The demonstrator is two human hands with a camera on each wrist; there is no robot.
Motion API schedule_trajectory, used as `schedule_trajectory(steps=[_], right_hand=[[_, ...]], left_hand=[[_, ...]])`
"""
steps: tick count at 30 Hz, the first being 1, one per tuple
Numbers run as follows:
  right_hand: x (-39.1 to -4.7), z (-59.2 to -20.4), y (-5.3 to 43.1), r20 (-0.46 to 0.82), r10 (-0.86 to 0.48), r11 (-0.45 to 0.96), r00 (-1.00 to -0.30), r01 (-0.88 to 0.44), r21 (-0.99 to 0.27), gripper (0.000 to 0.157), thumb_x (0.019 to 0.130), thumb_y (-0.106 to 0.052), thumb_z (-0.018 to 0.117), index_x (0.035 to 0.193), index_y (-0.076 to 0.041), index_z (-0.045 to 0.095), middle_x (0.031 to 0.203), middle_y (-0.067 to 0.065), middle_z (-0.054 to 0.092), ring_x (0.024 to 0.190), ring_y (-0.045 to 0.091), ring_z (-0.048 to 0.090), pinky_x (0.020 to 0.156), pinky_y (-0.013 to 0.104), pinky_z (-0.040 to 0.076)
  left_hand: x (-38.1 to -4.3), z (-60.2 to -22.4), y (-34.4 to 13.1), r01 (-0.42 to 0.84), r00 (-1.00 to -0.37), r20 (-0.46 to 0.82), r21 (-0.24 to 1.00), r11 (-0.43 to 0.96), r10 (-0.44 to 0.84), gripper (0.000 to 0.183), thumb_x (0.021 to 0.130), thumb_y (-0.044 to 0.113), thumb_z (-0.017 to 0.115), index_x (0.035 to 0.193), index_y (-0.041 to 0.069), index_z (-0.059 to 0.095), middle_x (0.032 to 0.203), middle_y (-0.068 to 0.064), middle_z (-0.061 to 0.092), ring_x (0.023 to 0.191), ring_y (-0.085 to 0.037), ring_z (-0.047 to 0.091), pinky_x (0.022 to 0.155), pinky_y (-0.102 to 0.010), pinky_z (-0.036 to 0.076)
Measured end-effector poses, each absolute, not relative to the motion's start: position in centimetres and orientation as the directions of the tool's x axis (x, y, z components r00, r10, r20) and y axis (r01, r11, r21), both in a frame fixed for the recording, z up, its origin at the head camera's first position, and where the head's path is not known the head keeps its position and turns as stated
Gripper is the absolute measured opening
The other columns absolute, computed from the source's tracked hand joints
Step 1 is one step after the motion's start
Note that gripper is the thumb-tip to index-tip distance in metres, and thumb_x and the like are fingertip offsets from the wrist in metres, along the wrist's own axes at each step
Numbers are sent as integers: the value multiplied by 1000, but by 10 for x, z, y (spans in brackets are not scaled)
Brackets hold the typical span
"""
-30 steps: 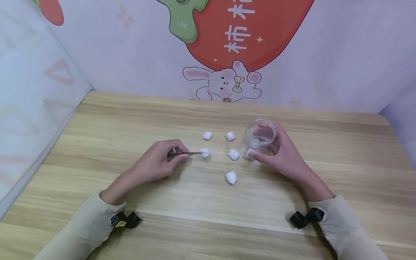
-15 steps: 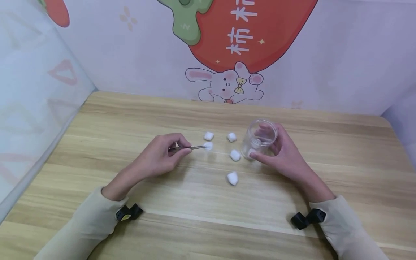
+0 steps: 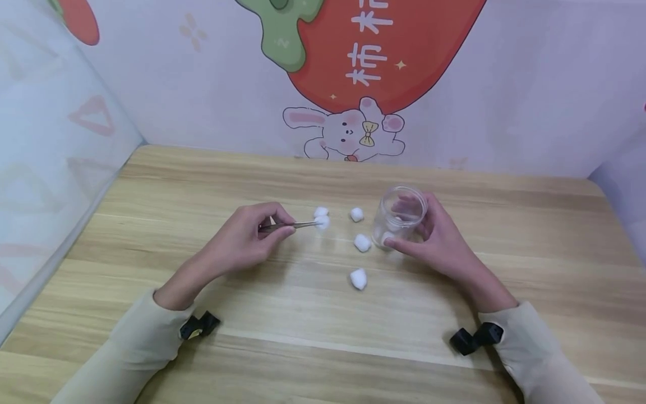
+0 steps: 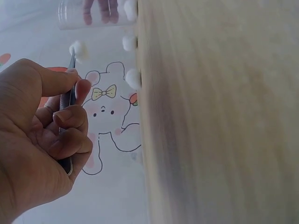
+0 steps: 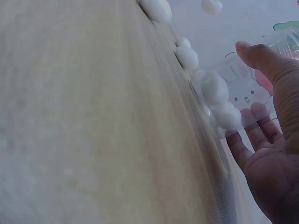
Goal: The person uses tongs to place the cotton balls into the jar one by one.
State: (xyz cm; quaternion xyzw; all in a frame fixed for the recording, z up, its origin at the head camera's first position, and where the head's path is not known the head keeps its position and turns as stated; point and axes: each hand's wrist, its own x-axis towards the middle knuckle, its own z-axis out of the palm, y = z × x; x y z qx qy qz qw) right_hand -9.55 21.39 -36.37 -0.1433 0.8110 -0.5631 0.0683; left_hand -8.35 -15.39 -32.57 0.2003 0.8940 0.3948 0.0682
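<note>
In the head view my left hand [image 3: 247,235] pinches metal tweezers [image 3: 303,224] between thumb and fingers. A white cotton ball [image 3: 322,223] sits at their tips, and the left wrist view shows this cotton ball [image 4: 78,51] raised off the table. My right hand [image 3: 439,238] grips the side of a clear, open-topped jar [image 3: 398,216], which stands on the table. Through its wall in the right wrist view, cotton balls [image 5: 219,95] show at the bottom. The right fingers are partly hidden behind the jar.
Loose cotton balls lie left of the jar: one at the back [image 3: 356,214], one in the middle [image 3: 361,242], one nearer me [image 3: 359,279]. Another cotton ball [image 3: 321,211] lies just behind the held one. A printed wall sheet [image 3: 227,101] rises behind the wooden table [image 3: 303,348].
My left hand has lifted the cotton ball with the tweezers and carried it slightly away from me, off its spot in the left row. The right hand and jar have stayed put.
</note>
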Motion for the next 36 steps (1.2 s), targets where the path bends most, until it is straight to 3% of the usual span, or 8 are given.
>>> schedule_trajectory(steps=[10, 25, 36], right_hand=[[-99, -363, 214, 71, -315, 302, -946, -170, -938, 80, 83, -2, 89, 148, -12, 44, 145, 10, 59, 134, 5, 57, 115, 10, 40], [-100, -362, 212, 71, -311, 290, -948, -166, -942, 79, 84, -2, 88, 148, -10, 43, 145, 11, 58, 135, 6, 56, 115, 9, 39], [-99, -363, 214, 68, -308, 287, -949, -161, -944, 80, 83, -2, 88, 149, -11, 43, 145, 10, 57, 135, 7, 56, 114, 10, 41]], left_hand=[[-93, -317, -141, 350, -898, 90, 740, 574, 432, 4, 99, 15, 75, 102, 16, 77, 82, -2, 69, 61, -13, 42, 55, -23, 34], [-107, -294, -116, 407, -874, 146, 740, 535, 463, 4, 100, 18, 75, 101, 14, 77, 89, -6, 76, 63, -17, 44, 57, -26, 34], [-114, -281, -103, 420, -863, 169, 762, 492, 476, 3, 100, 17, 74, 102, 16, 76, 90, 1, 75, 62, -17, 44, 59, -27, 35]])
